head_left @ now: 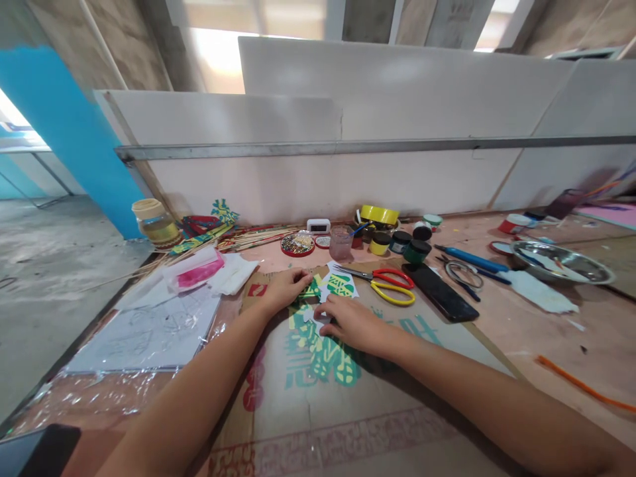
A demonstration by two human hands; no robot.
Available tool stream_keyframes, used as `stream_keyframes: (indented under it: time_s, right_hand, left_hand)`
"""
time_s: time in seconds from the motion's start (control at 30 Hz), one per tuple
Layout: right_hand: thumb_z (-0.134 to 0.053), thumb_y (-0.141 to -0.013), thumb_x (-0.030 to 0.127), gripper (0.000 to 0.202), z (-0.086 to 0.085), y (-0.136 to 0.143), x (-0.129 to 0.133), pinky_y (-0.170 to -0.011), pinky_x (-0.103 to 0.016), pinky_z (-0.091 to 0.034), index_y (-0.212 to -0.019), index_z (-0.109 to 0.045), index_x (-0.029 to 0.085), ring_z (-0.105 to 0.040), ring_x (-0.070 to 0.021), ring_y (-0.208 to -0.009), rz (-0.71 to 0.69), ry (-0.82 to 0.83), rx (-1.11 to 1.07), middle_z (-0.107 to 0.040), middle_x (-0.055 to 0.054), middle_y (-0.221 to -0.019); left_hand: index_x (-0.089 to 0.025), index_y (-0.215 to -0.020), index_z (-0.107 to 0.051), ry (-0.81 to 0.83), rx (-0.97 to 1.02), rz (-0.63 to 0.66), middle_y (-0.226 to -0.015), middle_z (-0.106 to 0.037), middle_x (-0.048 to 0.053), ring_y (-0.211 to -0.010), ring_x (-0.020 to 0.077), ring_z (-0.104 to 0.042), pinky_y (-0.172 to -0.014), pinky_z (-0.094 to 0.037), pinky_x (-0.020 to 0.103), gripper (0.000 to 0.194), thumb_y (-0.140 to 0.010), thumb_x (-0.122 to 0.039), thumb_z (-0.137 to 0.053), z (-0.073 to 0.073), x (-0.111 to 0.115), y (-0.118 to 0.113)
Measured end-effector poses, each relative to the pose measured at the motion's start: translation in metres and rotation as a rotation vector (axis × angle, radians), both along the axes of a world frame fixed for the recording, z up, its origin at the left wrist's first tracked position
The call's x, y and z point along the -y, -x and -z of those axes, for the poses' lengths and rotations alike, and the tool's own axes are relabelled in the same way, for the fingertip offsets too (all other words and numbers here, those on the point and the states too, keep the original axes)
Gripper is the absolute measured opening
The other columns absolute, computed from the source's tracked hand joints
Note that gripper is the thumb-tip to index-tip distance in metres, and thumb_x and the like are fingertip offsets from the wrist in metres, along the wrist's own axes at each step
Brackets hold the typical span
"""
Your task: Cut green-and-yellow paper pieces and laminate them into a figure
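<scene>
Flat brown printed cardboard sheet (397,411), lower centre. Right hand (354,324), centre: fingers curled, slightly parted; grip cannot be told. Left hand (285,290), centre: fingers nearly together, hold unclear. Green-and-yellow paper cutouts (344,370) lie centre, on cardboard.

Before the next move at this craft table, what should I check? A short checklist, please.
1. Scissors laid down, out of both hands: ok, on the cardboard.
2. Left grip firm on the green piece: cannot tell; the fingers are at it, but their hold is unclear.
3. Right grip firm on a piece: cannot tell; the fingertips are over white paper.
4. Cutouts spread apart: not ok, they are bunched.
5. Phone off the cutouts: ok, it lies beyond the scissors.
6. Cup upright: ok.
</scene>
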State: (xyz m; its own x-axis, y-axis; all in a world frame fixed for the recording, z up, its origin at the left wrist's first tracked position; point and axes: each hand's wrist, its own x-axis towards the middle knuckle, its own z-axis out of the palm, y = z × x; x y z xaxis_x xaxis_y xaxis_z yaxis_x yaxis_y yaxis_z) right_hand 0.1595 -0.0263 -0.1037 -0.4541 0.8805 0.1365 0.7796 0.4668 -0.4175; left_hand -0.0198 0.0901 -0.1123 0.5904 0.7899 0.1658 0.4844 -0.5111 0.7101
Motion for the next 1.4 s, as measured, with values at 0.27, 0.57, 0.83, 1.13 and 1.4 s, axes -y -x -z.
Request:
stream_keyframes:
  time_s: [0.27, 0.57, 0.83, 1.13, 1.4]
  right_hand:
    - [-0.064, -0.087, 0.014, 0.015, 0.010, 0.008, 0.002, -0.093, -0.041, -0.040, -0.101, -0.065, 0.018, -0.055, -0.0261, -0.104, -0.030, -0.018, -0.070, -0.065, -0.009, -0.110]
    - [-0.081, -0.070, 0.016, 0.014, -0.056, -0.027, 0.026, -0.061, -0.019, -0.052, -0.079, -0.075, 0.026, -0.067, -0.0114, -0.062, -0.489, 0.268, -0.194, -0.074, 0.006, -0.071]
    - [-0.060, -0.091, 0.042, 0.029, -0.107, -0.081, 0.035, -0.076, -0.030, -0.052, -0.099, -0.076, 0.019, -0.071, -0.0181, -0.080, -0.614, 0.599, -0.177, -0.076, -0.008, -0.085]
    - [-0.054, -0.093, 0.041, 0.034, -0.066, -0.020, -0.010, -0.087, -0.034, -0.047, -0.120, -0.064, 0.023, -0.063, -0.0255, -0.106, -0.254, 0.229, 0.066, -0.069, -0.007, -0.118]
    - [-0.054, -0.091, 0.024, 0.028, -0.028, 0.032, -0.063, -0.081, -0.035, -0.044, -0.115, -0.062, 0.012, -0.064, -0.0298, -0.099, -0.077, 0.029, 0.122, -0.069, -0.018, -0.111]
  left_hand:
    - [-0.014, -0.087, -0.064, -0.003, 0.004, -0.017, -0.083, -0.065, 0.003, -0.079, 0.0173, -0.061, -0.077, -0.048, 0.035, 0.033, -0.094, -0.044, -0.051, 0.001, 0.001, -0.002]
    - [-0.016, -0.085, -0.065, 0.055, 0.025, -0.073, -0.081, -0.068, 0.003, -0.075, 0.0187, -0.059, -0.068, -0.044, 0.027, 0.040, -0.088, -0.051, -0.047, -0.007, 0.007, -0.001]
    - [-0.016, -0.084, -0.066, 0.084, 0.029, -0.071, -0.081, -0.067, 0.003, -0.074, 0.0181, -0.059, -0.065, -0.045, 0.027, 0.042, -0.087, -0.054, -0.047, -0.001, 0.005, -0.001]
    - [-0.016, -0.084, -0.066, -0.061, -0.081, -0.177, -0.080, -0.067, 0.003, -0.075, 0.0181, -0.059, -0.065, -0.042, 0.027, 0.038, -0.086, -0.051, -0.049, -0.064, -0.004, 0.035]
    - [-0.018, -0.081, -0.068, -0.232, -0.324, -0.341, -0.065, -0.062, 0.000, -0.061, 0.0162, -0.053, -0.053, -0.029, 0.026, 0.036, -0.085, -0.050, -0.050, -0.126, 0.022, 0.084]
